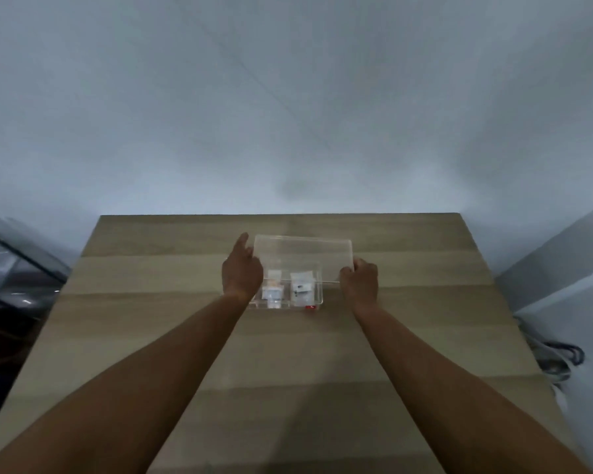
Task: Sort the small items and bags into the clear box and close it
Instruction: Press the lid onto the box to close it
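A clear plastic box (317, 299) stands near the middle of the wooden table (151, 319). Inside it lie small white bags (302, 285) on the right and small white items (273, 291) on the left. A clear lid (303, 256) is held tilted over the far part of the box, its near edge low. My left hand (242, 273) grips the lid's left edge, index finger stretched along it. My right hand (359, 280) grips the lid's right near corner. A small red mark (310, 306) shows at the box's front right.
A white wall rises behind the table's far edge. Dark cables (562, 357) hang off the table's right side. A grey glassy object (11, 268) sits to the left, beyond the table.
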Motion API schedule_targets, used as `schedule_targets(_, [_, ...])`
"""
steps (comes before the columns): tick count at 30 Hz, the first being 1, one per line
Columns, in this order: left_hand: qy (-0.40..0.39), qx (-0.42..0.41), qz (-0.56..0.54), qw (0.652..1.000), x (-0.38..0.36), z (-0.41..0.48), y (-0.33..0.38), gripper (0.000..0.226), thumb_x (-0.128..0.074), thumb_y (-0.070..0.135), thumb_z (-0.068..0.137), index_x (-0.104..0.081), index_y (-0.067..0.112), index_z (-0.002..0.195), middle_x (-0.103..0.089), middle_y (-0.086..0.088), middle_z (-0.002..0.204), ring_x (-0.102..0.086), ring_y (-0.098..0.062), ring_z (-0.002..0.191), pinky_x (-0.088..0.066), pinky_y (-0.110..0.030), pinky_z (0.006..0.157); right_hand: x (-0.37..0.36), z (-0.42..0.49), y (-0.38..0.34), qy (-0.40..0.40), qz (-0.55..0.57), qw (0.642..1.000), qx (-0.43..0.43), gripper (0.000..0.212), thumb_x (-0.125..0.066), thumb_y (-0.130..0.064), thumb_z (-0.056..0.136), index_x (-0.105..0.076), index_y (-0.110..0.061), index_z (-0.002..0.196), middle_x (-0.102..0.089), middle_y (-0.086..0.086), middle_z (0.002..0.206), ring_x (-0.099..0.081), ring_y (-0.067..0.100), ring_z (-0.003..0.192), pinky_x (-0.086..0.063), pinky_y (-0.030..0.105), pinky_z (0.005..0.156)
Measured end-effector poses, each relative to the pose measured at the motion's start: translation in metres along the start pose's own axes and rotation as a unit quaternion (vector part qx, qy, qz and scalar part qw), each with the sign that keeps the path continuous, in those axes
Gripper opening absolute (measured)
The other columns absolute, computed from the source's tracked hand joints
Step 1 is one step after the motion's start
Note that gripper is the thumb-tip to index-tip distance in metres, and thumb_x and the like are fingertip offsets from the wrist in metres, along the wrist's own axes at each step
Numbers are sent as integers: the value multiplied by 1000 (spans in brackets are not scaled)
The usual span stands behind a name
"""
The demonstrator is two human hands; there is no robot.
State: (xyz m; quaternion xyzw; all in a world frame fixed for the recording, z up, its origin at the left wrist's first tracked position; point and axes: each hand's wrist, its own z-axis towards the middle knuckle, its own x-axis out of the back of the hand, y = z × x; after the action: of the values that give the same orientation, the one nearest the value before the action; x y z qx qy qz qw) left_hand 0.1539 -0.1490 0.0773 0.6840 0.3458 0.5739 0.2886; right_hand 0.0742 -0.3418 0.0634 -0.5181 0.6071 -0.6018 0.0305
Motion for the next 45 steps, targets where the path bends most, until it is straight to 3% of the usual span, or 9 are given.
schedule_targets(7, [-15,45,-7,999,39,8,-39,66,-42,-3,84,-40,22,146,-59,-12,138,-53,-26,129,-40,-36,109,-41,-31,-16,-35,-25,999,4,32,-49,-12,83,-64,4,107,-61,26,115,-60,39,103,-51,45,92])
schedule_targets(12, [-41,52,-6,998,40,7,-49,69,-38,-5,82,-40,20,146,-55,-14,142,-50,-25,132,-39,-35,110,-48,-40,-14,-49,-58,997,-29,45,-48,-11,84,-54,-1,127,-48,22,131,-50,40,118,-45,43,102])
schedule_targets(19, [-55,56,-11,997,41,8,-53,68,-39,-7,83,-39,18,147,-54,-14,142,-50,-25,133,-40,-37,110,-51,-44,-11,-55,-63,996,-36,41,-46,-4,80,-57,3,119,-51,22,127,-57,39,108,-49,41,90])
schedule_targets(26, [-65,56,-13,996,42,2,-61,71,-43,-7,79,-42,18,145,-53,-10,144,-49,-24,133,-39,-36,111,-50,-47,-5,-59,-75,995,-10,40,-45,3,75,-59,1,113,-51,24,121,-57,41,102,-52,43,91])
schedule_targets(33, [-72,49,6,996,44,-4,-67,66,-49,0,80,-45,21,142,-56,-9,142,-54,-27,128,-40,-31,104,-49,-54,0,-69,-58,996,20,55,-48,-2,80,-44,-8,134,-51,19,128,-49,35,118,-46,44,100])
schedule_targets(36, [-84,63,17,994,46,-5,-74,64,-52,4,84,-39,15,146,-49,-11,147,-48,-28,133,-36,-35,111,-47,-57,5,-82,-35,996,29,58,-54,-4,81,-40,-6,137,-56,18,130,-54,35,119,-48,49,99])
schedule_targets(40, [-76,54,11,996,50,-13,-83,57,-56,4,83,-49,10,140,-60,-14,136,-56,-25,126,-41,-34,107,-45,-61,15,-78,-29,996,27,60,-58,-3,83,-39,-9,139,-55,13,136,-52,29,123,-43,36,102])
schedule_targets(45, [-63,37,26,997,50,-16,-86,51,-55,6,84,-56,14,135,-67,-13,127,-60,-25,121,-43,-32,101,-48,-58,17,-79,-57,995,38,57,-48,-3,85,-41,-12,141,-53,11,141,-51,30,127,-41,39,104])
